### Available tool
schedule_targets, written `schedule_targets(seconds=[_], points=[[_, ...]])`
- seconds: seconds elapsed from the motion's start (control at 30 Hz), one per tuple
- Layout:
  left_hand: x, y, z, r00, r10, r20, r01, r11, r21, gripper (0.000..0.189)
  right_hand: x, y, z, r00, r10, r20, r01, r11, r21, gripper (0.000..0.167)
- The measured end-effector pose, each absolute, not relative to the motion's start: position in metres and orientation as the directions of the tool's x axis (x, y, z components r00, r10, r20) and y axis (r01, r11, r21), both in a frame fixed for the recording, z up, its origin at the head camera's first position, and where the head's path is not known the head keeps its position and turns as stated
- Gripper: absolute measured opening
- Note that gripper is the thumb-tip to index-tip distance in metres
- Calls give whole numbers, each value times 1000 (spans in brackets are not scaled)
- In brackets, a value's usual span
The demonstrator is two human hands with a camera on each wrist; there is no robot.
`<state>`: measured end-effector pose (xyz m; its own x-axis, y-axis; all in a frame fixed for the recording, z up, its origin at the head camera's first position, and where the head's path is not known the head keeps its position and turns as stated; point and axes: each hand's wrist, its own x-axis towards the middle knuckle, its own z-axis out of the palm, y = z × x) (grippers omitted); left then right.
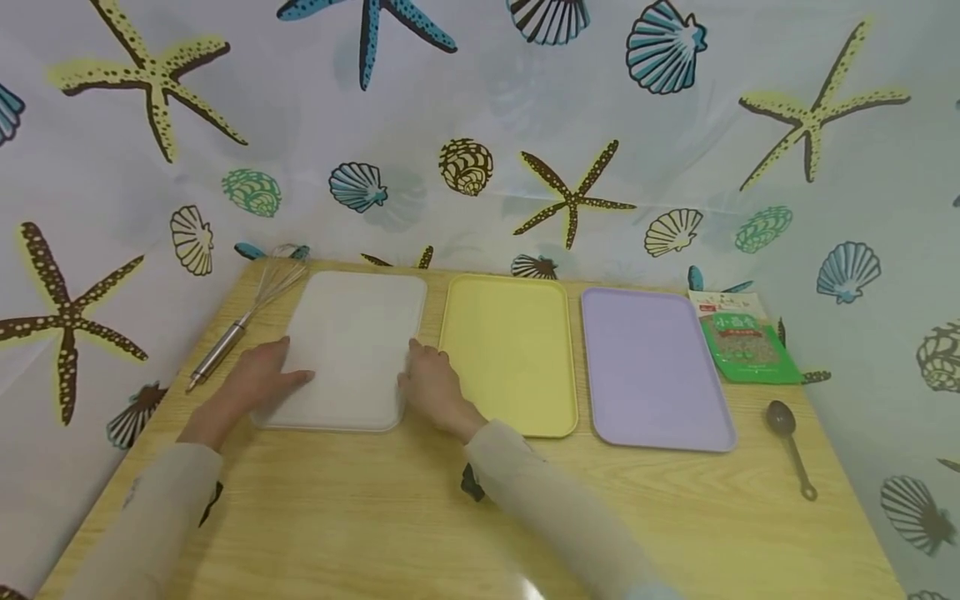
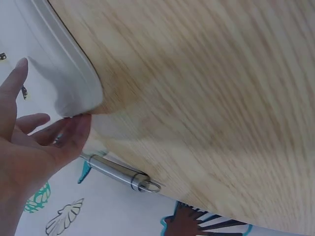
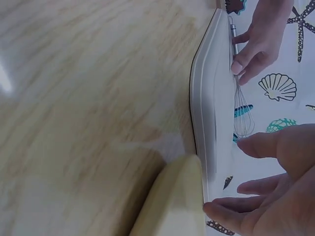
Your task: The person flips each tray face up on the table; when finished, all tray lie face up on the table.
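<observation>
A white tray (image 1: 358, 337) lies on the wooden table at the left of a row of trays. My left hand (image 1: 261, 379) is at its left side, fingertips right at the outer rim, the thumb spread over the tray. On the opposite side, my right hand (image 1: 435, 387) has its fingertips at the right rim, beside the yellow tray (image 1: 510, 358). In the right wrist view the thumb (image 3: 258, 145) stands apart from the fingers. A wire whisk (image 1: 238, 327) with a metal handle lies just left of my left hand.
Right of the yellow tray lies a lilac tray (image 1: 654, 367). A green and white packet (image 1: 742, 337) is at the back right, and a grey spoon (image 1: 787, 442) lies near the table's right edge. A curtain (image 1: 480, 108) patterned with shells and starfish rises behind the table (image 1: 360, 525).
</observation>
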<state>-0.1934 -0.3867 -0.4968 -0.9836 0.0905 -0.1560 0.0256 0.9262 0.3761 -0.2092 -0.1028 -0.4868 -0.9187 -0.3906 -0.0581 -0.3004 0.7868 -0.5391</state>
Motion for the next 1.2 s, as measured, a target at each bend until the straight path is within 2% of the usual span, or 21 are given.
schedule_targets(seconds=[0.23, 0.37, 0.57, 0.77, 0.9, 1.1, 1.2], points=[[-194, -397, -500, -974, 78, -214, -23, 900, 436, 93, -206, -123, -493, -932, -353, -85, -275, 839, -470, 54], [-196, -398, -502, -969, 65, -240, -46, 902, 429, 96, -206, -129, -499, -940, -327, -98, -261, 874, -410, 45], [-199, -387, -496, -970, 101, -221, -5, 901, 433, 85, -204, -127, -499, -936, -344, -70, -295, 879, -375, 36], [-202, -382, -496, -969, 90, -231, -25, 892, 452, 86, -205, -124, -499, -946, -325, -22, -282, 852, -441, 25], [-205, -390, -499, -968, 92, -232, -20, 898, 440, 86, -206, -126, -499, -950, -311, -7, -261, 809, -527, 22], [-204, -394, -495, -961, 86, -264, -41, 896, 442, 87, -206, -129, -498, -956, -290, -41, -199, 745, -637, 34], [-204, -395, -494, -961, 84, -264, -42, 898, 438, 87, -206, -128, -498, -958, -279, -68, -141, 662, -736, 46]])
